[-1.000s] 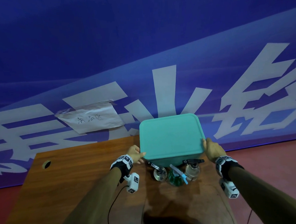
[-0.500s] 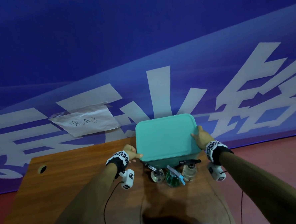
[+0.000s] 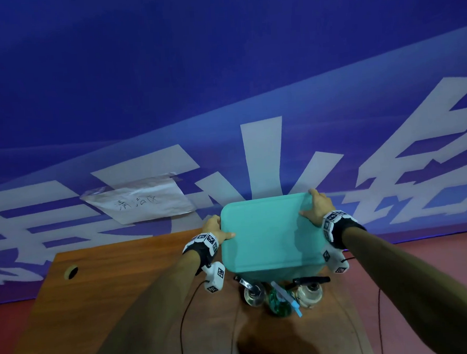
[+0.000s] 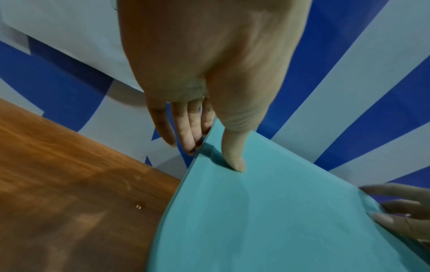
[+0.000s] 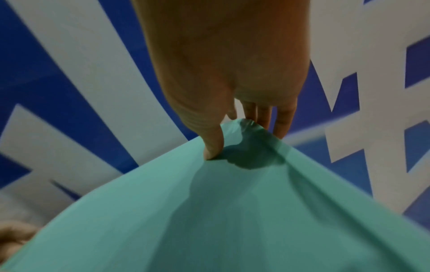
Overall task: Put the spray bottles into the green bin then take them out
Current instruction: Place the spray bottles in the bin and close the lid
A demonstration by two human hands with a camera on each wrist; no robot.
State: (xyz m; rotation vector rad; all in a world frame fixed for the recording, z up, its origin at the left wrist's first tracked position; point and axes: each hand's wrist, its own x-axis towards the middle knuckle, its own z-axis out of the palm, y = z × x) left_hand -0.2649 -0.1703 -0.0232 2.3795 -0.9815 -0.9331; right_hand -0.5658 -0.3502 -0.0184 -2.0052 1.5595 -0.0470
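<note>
both grips are on the lid [image 3: 268, 232] of the green bin [image 3: 282, 273]. the left hand [image 3: 215, 228] pinches the lid's left edge, thumb [image 4: 234, 152] flat on top and the other fingers [image 4: 186, 132] reaching down past the rim. the right hand [image 3: 317, 208] holds the far right corner the same way, thumb [image 5: 213, 145] on top and fingers [image 5: 282, 119] curled over the edge.

the lid hides the bin's inside, so i can't tell whether anything is in there. the bin stands at the far edge of the desk [image 3: 110, 288], toward its right end, hard up by the blue banner [image 3: 221, 81]. just in front of it, huddled close together, are three spray bottles: a clear one [image 3: 254, 294] on the left, a green one [image 3: 281, 302] in the middle with a pale blue trigger, and another clear one [image 3: 310, 292] with a black trigger head on the right. none looks to have gone in yet, i'd say.

the worry is those bottles. they stand so near the bin's front wall that a lid swung toward the person, or set down low, could catch a trigger head and topple the lot. with the two grips uneven, one mid-edge and one on a corner, the lid may tilt or slip. a paper note [image 3: 143, 200] is taped to the banner to the left.
</note>
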